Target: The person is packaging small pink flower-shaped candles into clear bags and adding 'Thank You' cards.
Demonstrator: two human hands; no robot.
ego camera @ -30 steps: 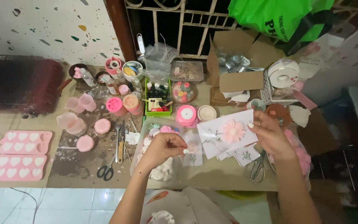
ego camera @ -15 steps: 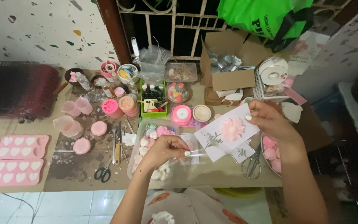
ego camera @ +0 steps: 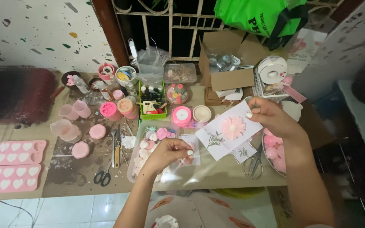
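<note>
My right hand (ego camera: 268,115) holds a white card (ego camera: 228,135) by its top right corner; a pink paper flower sits on the card. My left hand (ego camera: 170,153) pinches the edge of a clear plastic bag (ego camera: 191,169) lying on the table, close to the card's lower left corner. Under the left hand is a clear tray (ego camera: 137,145) filled with small pink and white shaped pieces.
Silver scissors (ego camera: 254,162) and a bowl of pink pieces (ego camera: 274,152) lie under my right arm. Two pink heart moulds (ego camera: 15,166) sit far left, black scissors (ego camera: 102,177) near the front edge. Cups, tape rolls, a green basket (ego camera: 153,101) and a cardboard box (ego camera: 227,67) crowd the back.
The camera view shifted slightly. My right hand has tilted the card a little towards the left hand; my left hand stays pinched on the bag.
</note>
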